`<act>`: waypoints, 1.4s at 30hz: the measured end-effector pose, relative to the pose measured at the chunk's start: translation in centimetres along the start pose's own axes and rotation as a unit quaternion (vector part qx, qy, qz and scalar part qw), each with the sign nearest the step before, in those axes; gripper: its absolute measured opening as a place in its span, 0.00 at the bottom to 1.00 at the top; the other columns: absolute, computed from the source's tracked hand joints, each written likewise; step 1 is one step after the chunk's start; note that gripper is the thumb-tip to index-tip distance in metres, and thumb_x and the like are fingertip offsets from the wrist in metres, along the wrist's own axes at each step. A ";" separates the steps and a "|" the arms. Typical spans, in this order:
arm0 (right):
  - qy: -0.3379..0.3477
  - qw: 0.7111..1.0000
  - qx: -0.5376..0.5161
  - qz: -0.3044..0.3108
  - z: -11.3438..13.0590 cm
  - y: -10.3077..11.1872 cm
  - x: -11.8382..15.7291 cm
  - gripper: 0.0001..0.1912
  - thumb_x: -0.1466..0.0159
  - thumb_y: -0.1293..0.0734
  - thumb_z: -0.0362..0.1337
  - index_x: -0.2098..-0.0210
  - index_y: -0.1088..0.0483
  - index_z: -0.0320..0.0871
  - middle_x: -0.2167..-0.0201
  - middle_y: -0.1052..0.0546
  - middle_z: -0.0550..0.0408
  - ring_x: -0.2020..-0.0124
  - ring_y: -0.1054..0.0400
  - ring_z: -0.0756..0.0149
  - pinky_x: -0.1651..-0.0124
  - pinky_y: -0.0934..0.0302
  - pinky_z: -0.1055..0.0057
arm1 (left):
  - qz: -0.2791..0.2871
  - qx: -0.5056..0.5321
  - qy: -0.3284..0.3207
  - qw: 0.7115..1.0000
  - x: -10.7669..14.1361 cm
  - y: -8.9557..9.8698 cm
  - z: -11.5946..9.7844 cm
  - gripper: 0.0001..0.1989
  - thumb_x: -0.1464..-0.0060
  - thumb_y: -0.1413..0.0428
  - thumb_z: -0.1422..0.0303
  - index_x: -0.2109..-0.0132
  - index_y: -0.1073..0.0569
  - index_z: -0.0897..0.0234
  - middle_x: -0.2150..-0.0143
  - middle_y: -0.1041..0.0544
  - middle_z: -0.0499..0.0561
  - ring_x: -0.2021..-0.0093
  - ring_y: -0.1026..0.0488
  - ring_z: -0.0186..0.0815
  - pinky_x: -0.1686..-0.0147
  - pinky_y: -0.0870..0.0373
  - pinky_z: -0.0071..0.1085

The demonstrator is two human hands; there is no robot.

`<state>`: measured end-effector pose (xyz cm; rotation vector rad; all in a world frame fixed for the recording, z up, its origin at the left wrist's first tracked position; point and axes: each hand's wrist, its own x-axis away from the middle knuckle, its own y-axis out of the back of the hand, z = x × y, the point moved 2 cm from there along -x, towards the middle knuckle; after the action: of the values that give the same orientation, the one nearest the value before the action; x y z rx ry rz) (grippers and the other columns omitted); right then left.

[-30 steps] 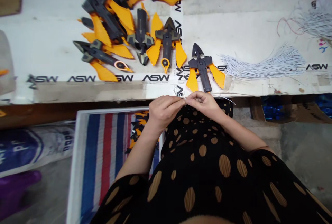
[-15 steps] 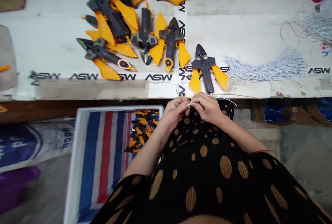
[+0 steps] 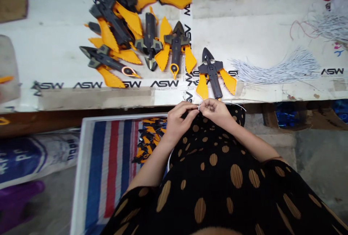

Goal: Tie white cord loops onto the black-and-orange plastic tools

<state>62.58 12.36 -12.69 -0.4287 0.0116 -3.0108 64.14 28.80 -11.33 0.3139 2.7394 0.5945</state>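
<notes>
My left hand (image 3: 181,119) and my right hand (image 3: 216,113) meet just off the table's front edge, their fingertips pinching a thin white cord (image 3: 199,107). The cord crosses itself between the fingertips, and one loose end runs out to the right behind my right hand. Right above my hands lies a black toy plane (image 3: 214,79) with orange wings, its nose pointing away from me and its tail by my right fingers. Whether the cord is attached to this toy cannot be made out. A bundle of white cords (image 3: 282,68) lies to the toy's right.
More black-and-orange toys (image 3: 116,21) lie piled at the left and back of the table (image 3: 244,21). Below the edge, a white-rimmed bin (image 3: 122,117) with a striped lining holds similar toys. Cardboard boxes (image 3: 315,115) with blue contents stand under the table at right.
My fingertips have shifted slightly apart, and the white cord now shows crossed between them. My left hand's fingers have straightened somewhat. The view has tilted a little.
</notes>
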 end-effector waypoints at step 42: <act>0.069 0.996 0.043 0.023 -0.4 0.2 0.1 0.11 0.35 0.35 0.45 0.66 0.32 0.43 0.72 0.28 0.60 0.73 0.38 0.73 0.69 0.43 0.75 | 0.081 -0.238 -0.209 0.945 -0.2 0.6 1.6 0.05 0.31 0.47 0.68 0.55 0.26 0.61 0.57 0.19 0.53 0.57 0.22 0.39 0.59 0.32 0.35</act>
<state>62.35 12.15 -13.09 -0.2096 -0.0954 -2.9747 64.93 29.83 -12.39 0.4826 2.0970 1.0695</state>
